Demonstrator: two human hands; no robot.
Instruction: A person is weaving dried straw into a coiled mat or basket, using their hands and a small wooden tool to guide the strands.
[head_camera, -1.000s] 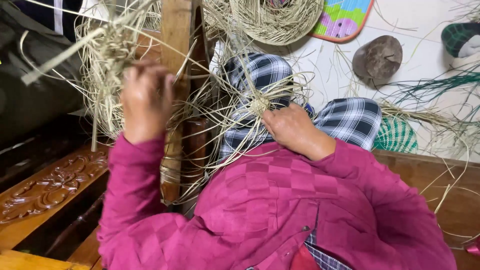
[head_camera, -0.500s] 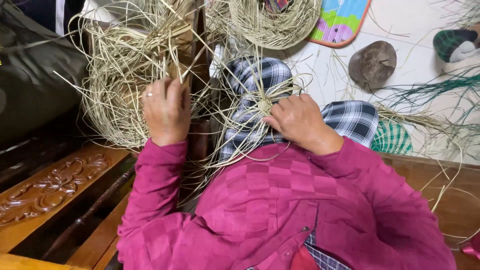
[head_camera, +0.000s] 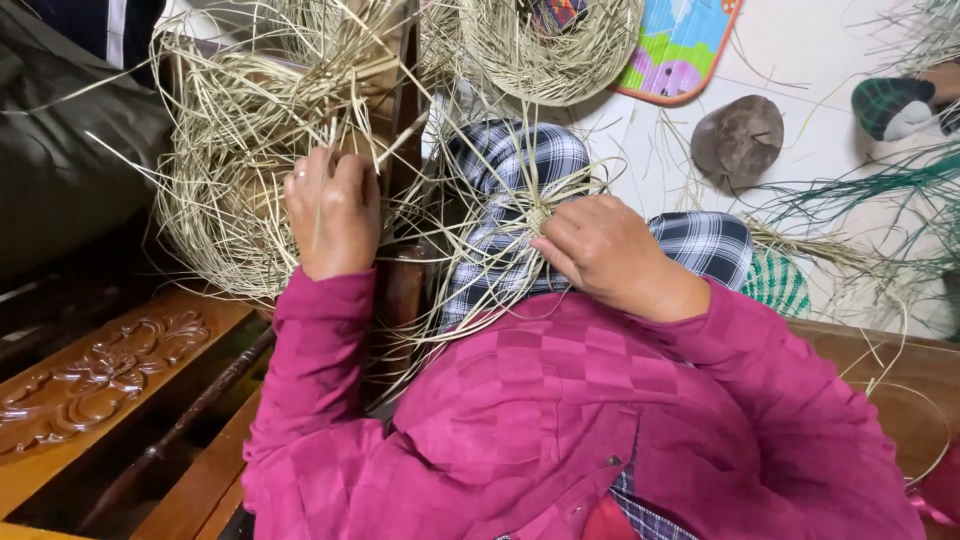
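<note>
Head view: the left hand (head_camera: 332, 212) is raised, back toward the camera, fingers curled closed around pale straw strands (head_camera: 240, 150) beside a dark wooden post (head_camera: 405, 130). The right hand (head_camera: 610, 250) rests on the plaid-trousered knee (head_camera: 510, 170), fingertips pinching the small woven straw knot (head_camera: 538, 215), strands fanning outward around it

Home weaving corner, carved wooden bench (head_camera: 95, 385), straw strands (head_camera: 250, 130), tiled floor (head_camera: 810, 70)

Your straw (head_camera: 480, 250) is pale, thin and loose, its strands fanning out over your checked lap. They meet in a small woven knot (head_camera: 540, 215) at the centre, ends splaying outward in all directions.
</note>
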